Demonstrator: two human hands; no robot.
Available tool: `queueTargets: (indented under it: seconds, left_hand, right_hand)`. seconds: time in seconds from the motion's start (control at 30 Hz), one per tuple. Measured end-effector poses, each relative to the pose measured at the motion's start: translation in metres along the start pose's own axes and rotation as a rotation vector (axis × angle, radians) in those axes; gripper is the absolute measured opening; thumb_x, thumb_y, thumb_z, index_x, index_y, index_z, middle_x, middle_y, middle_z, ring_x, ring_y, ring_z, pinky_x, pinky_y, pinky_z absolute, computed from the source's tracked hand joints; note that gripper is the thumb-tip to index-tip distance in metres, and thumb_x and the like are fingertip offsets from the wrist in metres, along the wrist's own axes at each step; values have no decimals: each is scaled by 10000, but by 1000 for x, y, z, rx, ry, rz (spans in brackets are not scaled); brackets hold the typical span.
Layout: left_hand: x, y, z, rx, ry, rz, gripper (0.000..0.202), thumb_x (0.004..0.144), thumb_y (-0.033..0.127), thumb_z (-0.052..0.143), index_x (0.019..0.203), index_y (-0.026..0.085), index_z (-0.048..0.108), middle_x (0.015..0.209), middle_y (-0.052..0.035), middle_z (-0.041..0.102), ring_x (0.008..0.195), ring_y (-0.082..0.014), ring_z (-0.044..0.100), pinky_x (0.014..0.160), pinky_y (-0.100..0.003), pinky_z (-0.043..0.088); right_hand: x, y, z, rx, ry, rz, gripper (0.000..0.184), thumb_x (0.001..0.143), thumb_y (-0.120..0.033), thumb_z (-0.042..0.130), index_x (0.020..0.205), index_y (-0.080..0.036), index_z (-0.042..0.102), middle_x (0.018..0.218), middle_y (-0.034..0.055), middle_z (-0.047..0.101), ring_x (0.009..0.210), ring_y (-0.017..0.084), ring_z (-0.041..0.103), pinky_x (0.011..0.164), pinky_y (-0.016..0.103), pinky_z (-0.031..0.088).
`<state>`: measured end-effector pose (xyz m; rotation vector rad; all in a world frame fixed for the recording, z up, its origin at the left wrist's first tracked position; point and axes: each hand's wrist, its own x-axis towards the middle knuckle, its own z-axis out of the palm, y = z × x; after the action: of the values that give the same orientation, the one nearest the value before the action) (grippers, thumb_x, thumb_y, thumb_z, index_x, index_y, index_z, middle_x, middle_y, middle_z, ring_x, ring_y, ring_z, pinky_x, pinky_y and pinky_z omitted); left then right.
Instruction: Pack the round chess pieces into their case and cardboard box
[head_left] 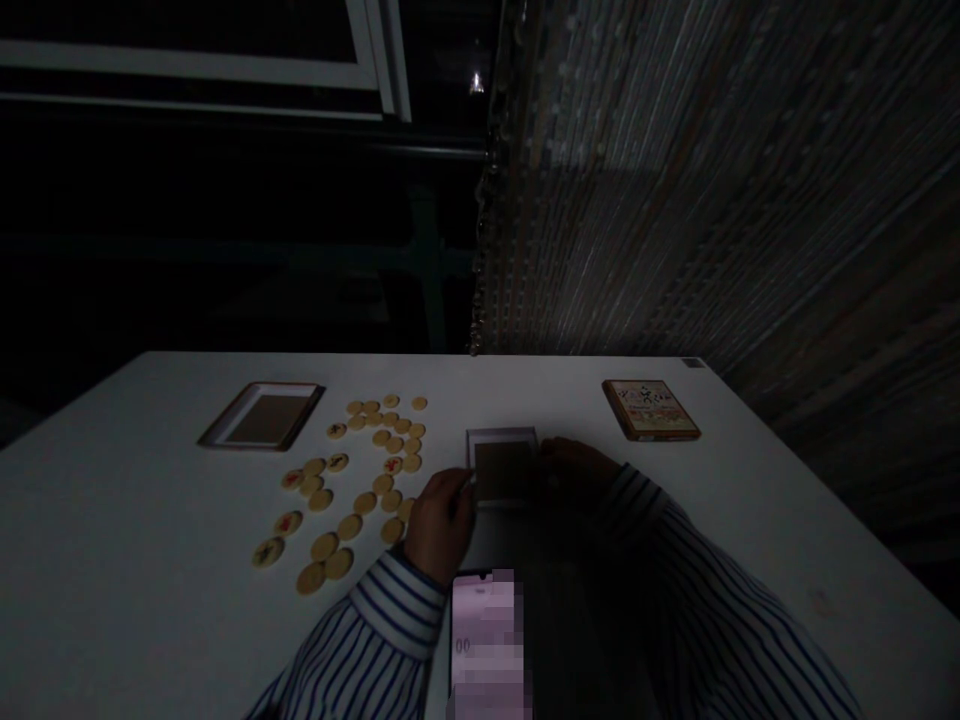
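A shallow open box [501,503] with pale walls and a brown bottom lies in front of me, with nothing visible inside it. My left hand [442,520] is closed at its left edge, the fingertips pinching the wall. At the opposite edge, my right hand [574,467] is curled around the side, its fingers dark and partly lost in shadow. Round wooden Chinese chess pieces [324,546] are spread over the table left of my left hand. Several show red or dark characters, such as the red-marked piece [288,523]; most show plain faces.
Another open box part [300,415] lies at the table's far left. A box with a printed cover [651,408] sits at the far right. A lit phone [484,640] is at the near edge of the white table [150,560]. A bead curtain [600,250] hangs behind.
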<state>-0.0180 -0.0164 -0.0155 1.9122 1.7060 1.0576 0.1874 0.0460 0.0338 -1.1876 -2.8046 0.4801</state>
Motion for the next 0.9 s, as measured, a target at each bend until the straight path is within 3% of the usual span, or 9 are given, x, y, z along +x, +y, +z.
queueTargets:
  seconds: [0.27,0.43,0.9]
  left_hand:
    - [0,-2,2,14,-4,-1,253,765,174,443,953,126,606,944,-94,620,885,-173,576,820,-311,464]
    - [0,-3,3,17,2,10,243,772,184,449,940,123,614,930,-91,623,879,-170,577,822,-311,464]
    - [-1,-5,3,29,12,24,237,768,186,461,940,118,610,924,-92,623,874,-170,577,816,-306,468]
  right_hand:
    - [-1,-1,-4,-36,-38,21,123,705,-282,579,742,-210,673,818,51,601,748,153,549,664,247,403]
    - [1,0,-7,-74,-45,10,171,743,-277,536,844,-204,654,897,66,594,818,169,530,694,270,388]
    - [6,0,0,-205,-133,11,138,767,-238,512,809,-235,643,934,26,628,873,169,507,701,270,335]
